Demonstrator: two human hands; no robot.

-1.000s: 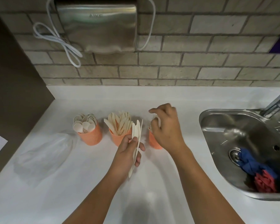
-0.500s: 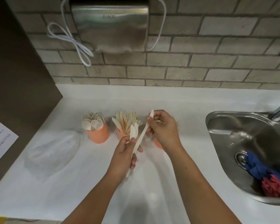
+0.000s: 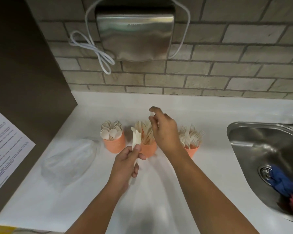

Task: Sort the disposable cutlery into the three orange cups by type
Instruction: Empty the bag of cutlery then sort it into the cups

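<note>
Three orange cups stand in a row on the white counter. The left cup holds spoons, the middle cup holds knives, the right cup holds forks. My left hand grips a small bunch of white knives in front of the middle cup, blades up. My right hand is above the middle cup and pinches one white knife by its end between thumb and fingers; most of that knife is hidden behind the hand.
A crumpled clear plastic bag lies left of the cups. A steel sink with blue and red cloths is at the right. A hand dryer hangs on the brick wall. A brown panel with a paper sheet borders the left.
My right hand drew one knife out of the left hand's bunch and carried it up over the middle cup. The camera view shifted, uncovering the fork cup.
</note>
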